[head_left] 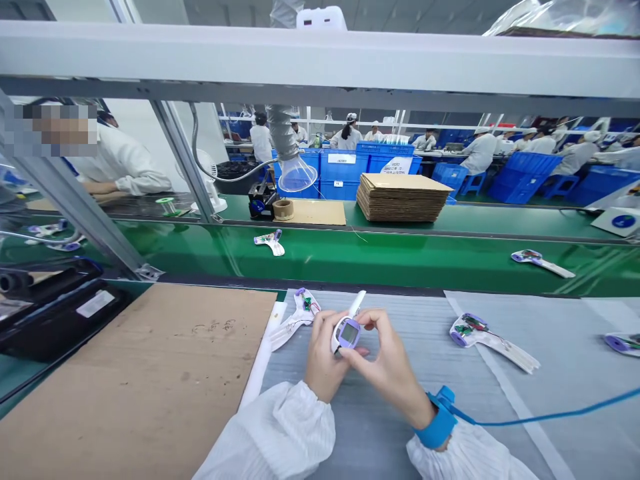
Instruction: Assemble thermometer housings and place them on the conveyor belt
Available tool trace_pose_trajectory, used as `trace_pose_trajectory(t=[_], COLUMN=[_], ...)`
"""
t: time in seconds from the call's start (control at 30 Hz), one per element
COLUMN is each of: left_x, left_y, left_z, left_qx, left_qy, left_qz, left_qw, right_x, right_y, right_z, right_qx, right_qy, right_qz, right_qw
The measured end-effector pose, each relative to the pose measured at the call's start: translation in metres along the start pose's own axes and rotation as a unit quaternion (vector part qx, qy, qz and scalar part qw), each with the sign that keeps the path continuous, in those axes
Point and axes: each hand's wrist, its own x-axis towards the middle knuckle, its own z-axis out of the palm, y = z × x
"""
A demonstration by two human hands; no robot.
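Between my two hands is a white and purple infrared thermometer [349, 332], its small grey screen facing up toward me. My left hand [324, 357] wraps round its left side and underside. From the right, my right hand [387, 360] grips the purple rim with thumb and fingers, a blue strap on its wrist. Just behind my left hand lies an opened thermometer shell [303, 313] with a green circuit board and wires showing. Another opened thermometer half [490, 340] rests on the grey mat [400, 427] to the right.
A cardboard sheet [150, 380] covers the left side. On the green belt [400, 260] beyond lie more thermometer parts [270, 242]. A fume hood [297, 175] hangs over the back ledge, near a cardboard stack [403, 198]. A blue cord [550, 415] runs right. A co-worker sits at the left.
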Motion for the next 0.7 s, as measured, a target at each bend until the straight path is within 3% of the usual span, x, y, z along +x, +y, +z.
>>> trace_pose_trajectory(t=[0.4,0.53,0.7], left_x=[-0.002,-0.004,-0.004], left_y=[0.005,0.007,0.015], left_z=[-0.003,-0.006,-0.011], left_qx=[0.046,0.063,0.041], left_qy=[-0.001,-0.015,-0.008], left_qz=[0.032,0.07,0.11], left_qw=[0.998,0.995,0.993], right_x=[-0.003,0.001,0.007], right_y=[-0.005,-0.006,0.004], right_z=[0.003,-0.006,-0.029], right_qx=[-0.025,-0.1,-0.145], right_qy=[0.016,0.013,-0.106], right_qz=[0.033,-0.039,-0.177], right_qw=[0.999,0.994,0.968])
